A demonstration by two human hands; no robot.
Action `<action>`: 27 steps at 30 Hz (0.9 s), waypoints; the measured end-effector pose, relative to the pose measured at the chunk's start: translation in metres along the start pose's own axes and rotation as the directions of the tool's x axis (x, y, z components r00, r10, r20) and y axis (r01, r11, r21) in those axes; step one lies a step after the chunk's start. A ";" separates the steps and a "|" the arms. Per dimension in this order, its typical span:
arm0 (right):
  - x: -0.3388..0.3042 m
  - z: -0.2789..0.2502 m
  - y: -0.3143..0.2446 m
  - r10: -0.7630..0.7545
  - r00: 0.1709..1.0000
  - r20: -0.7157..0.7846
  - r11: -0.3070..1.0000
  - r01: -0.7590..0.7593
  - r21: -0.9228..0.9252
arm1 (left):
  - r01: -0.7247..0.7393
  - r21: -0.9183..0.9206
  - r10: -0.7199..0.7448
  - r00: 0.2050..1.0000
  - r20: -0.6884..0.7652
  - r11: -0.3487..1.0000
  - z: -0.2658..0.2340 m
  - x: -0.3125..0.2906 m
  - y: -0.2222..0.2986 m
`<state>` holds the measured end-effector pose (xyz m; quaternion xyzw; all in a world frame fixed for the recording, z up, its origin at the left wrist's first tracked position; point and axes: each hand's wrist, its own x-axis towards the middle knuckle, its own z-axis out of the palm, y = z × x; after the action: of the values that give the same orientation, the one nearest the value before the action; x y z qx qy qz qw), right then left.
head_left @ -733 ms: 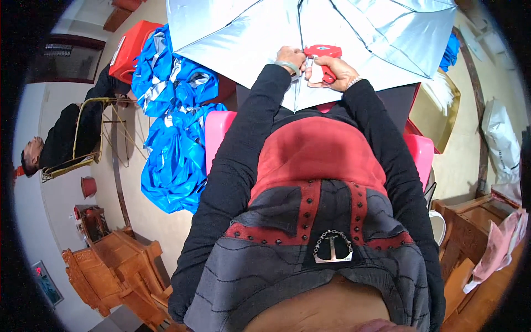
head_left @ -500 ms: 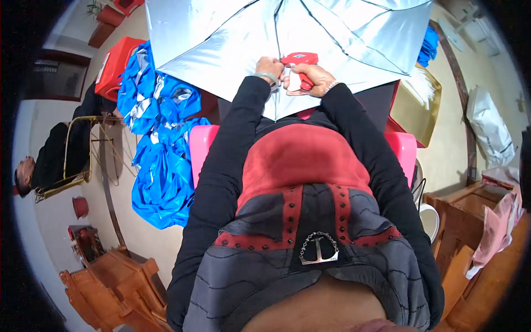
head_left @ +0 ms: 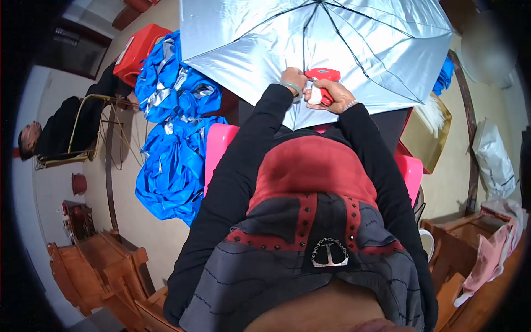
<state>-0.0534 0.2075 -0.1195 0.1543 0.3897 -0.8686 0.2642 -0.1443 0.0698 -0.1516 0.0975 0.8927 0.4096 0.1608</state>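
A spread umbrella [head_left: 381, 50] with silver cloth and thin black ribs lies in front of me, its ribbed inner side facing up. In my right hand [head_left: 337, 95] is a red-and-white hand-held tool [head_left: 323, 73], gripped with the fingers wrapped round it. Beside the tool's left end, my left hand [head_left: 293, 78] is closed at the umbrella's cloth, near the lower end of a rib. The fingertips of this hand are partly hidden. Both hands are close together above the near edge of the canopy.
Heaps of blue-and-silver cloth [head_left: 171, 166] lie to my left, beside a red plastic stool [head_left: 138, 54]. A gold-coloured box [head_left: 426, 133] with white strips stands at the right. Wooden furniture [head_left: 102, 271] flanks me. A person [head_left: 61, 127] sits at the far left.
The whole view has shifted, so the umbrella and hands appear farther right and slightly lower. Both hands keep their hold and their places on the umbrella.
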 end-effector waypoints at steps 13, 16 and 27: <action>-0.009 0.020 -0.004 0.014 0.996 -0.083 0.998 -0.019 -0.055 | -0.073 0.192 0.091 0.992 -0.085 0.979 -0.006 -0.007 0.007; -0.006 0.016 -0.003 0.034 0.999 -0.033 0.998 -0.036 -0.045 | -0.265 0.325 0.293 0.955 -0.041 0.908 -0.008 -0.007 -0.003; -0.005 0.014 -0.002 0.021 0.999 -0.026 0.999 -0.022 -0.049 | -0.167 0.216 0.195 0.974 -0.117 0.962 -0.004 -0.004 0.001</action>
<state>-0.0512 0.1997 -0.1062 0.1631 0.4127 -0.8538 0.2721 -0.1423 0.0662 -0.1472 0.1665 0.9263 0.3344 0.0501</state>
